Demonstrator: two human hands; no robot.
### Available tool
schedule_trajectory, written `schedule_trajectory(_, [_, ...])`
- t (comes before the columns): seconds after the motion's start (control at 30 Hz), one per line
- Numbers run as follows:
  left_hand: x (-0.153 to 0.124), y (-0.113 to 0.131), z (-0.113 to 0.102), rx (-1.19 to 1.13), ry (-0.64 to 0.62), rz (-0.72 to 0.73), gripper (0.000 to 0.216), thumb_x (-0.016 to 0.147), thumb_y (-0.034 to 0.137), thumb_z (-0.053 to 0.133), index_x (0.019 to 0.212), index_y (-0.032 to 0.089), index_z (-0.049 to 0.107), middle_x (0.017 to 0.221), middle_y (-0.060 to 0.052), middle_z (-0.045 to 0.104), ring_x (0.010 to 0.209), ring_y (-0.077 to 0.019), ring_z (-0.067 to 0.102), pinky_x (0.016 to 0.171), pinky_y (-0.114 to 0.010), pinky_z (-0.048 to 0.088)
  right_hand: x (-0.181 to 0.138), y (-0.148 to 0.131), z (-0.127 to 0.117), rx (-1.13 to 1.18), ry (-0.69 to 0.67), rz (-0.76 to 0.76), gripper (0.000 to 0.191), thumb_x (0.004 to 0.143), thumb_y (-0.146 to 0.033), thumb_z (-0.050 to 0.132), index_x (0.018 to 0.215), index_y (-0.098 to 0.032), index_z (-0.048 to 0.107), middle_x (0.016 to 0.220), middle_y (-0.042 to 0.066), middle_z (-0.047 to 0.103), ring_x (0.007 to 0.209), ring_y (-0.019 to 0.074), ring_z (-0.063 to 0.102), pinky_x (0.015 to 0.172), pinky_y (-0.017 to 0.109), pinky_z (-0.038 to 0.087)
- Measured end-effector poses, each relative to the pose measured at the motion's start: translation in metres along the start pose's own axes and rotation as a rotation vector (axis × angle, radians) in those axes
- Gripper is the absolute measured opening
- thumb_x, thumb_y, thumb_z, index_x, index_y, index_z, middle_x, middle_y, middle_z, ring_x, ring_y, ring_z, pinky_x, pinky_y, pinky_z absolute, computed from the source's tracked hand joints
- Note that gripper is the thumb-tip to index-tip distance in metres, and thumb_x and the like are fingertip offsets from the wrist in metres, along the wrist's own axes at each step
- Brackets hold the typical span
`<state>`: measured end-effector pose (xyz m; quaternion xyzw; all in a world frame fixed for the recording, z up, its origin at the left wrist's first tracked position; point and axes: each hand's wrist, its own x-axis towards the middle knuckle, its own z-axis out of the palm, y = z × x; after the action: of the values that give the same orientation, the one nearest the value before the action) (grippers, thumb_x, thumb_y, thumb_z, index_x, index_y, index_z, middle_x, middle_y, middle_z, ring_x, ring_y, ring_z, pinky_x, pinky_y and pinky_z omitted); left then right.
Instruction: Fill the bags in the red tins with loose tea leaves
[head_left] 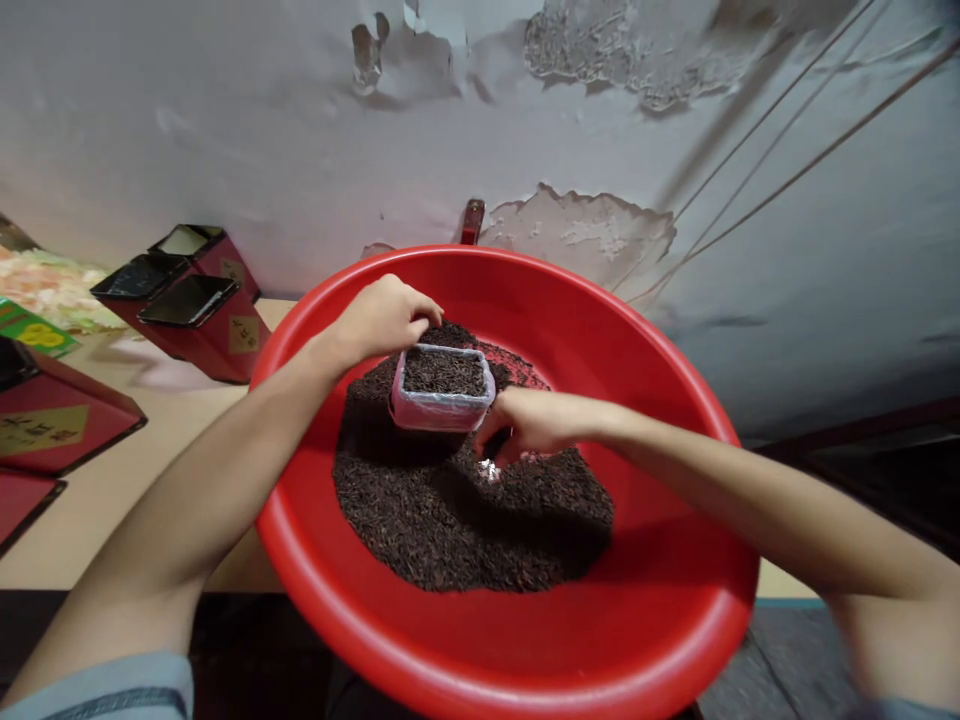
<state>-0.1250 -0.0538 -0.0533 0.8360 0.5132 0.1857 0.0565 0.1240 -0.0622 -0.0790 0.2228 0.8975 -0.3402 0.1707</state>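
Note:
A big red plastic basin (660, 400) holds a heap of dark brown loose tea leaves (457, 520). On the heap sits a small clear rectangular tub (441, 405) filled with the same leaves. My left hand (382, 315) is curled over the tub's far left corner, fingers closed on its rim. My right hand (529, 422) is closed against the tub's right side, fingers bent down into the leaves; something small and white (489, 468) shows just below it.
Several dark red boxes (199, 300) with black open tops stand at the left on a tan tabletop (90, 530). A green packet (34, 330) lies at the far left. A peeling grey wall (675, 150) rises right behind the basin.

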Motion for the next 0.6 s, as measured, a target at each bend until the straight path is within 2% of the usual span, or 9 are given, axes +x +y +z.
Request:
schedule_trajectory(0.1, [0.001,-0.017,-0.002,0.006,0.054,-0.06,0.037,0.083,0.009,0.055,0.102,0.025,0.082,0.101,-0.001,0.081,0.096,-0.0192,0.071,0.098,-0.034,0.051,-0.004,-0.015,-0.038,0.006,0.174,-0.045,0.025,0.075,-0.014,0.075,0.097,-0.025,0.083,0.078,-0.005,0.076,0.07,0.0125,0.067,0.068,0.022,0.048])
schedule_trajectory(0.23, [-0.001,-0.021,-0.003,-0.01,0.046,-0.117,0.035,0.083,0.009,0.055,0.1,0.021,0.082,0.1,-0.002,0.081,0.092,-0.0186,0.072,0.097,-0.032,0.051,0.019,-0.027,-0.068,-0.034,0.458,-0.099,0.028,0.066,-0.002,0.074,0.082,-0.024,0.083,0.074,-0.004,0.076,0.071,0.0144,0.069,0.074,0.025,0.052])
schedule_trajectory(0.37, [-0.003,-0.018,-0.004,-0.028,0.061,-0.147,0.033,0.08,0.009,0.054,0.094,0.02,0.083,0.094,-0.002,0.081,0.09,-0.0182,0.072,0.096,-0.031,0.051,0.046,-0.033,-0.073,-0.191,0.58,-0.123,0.038,0.067,0.006,0.065,0.087,-0.02,0.084,0.086,0.003,0.08,0.084,0.0192,0.073,0.082,0.028,0.055])
schedule_trajectory(0.47, [-0.004,-0.017,-0.005,-0.045,-0.004,-0.159,0.033,0.081,0.012,0.054,0.096,0.019,0.082,0.094,-0.002,0.081,0.089,-0.0173,0.072,0.094,-0.029,0.051,0.049,-0.032,-0.069,-0.29,0.614,-0.129,0.039,0.07,0.006,0.062,0.092,-0.017,0.083,0.096,0.007,0.08,0.09,0.0212,0.074,0.084,0.029,0.056])
schedule_trajectory(0.53, [-0.004,-0.015,-0.005,-0.098,-0.117,-0.141,0.033,0.084,0.022,0.058,0.109,0.019,0.08,0.107,-0.004,0.08,0.098,-0.0189,0.072,0.095,-0.029,0.05,0.044,-0.025,-0.066,-0.276,0.601,-0.134,0.037,0.073,0.005,0.061,0.091,-0.017,0.083,0.094,0.006,0.08,0.088,0.0201,0.075,0.084,0.029,0.057])
schedule_trajectory(0.6, [-0.004,-0.012,-0.004,-0.155,-0.247,-0.102,0.049,0.084,0.039,0.065,0.129,0.019,0.07,0.128,-0.007,0.073,0.114,-0.0221,0.068,0.099,-0.029,0.048,0.035,-0.016,-0.061,-0.201,0.598,-0.129,0.036,0.074,0.005,0.06,0.087,-0.019,0.083,0.092,0.004,0.08,0.086,0.0186,0.075,0.081,0.027,0.058])
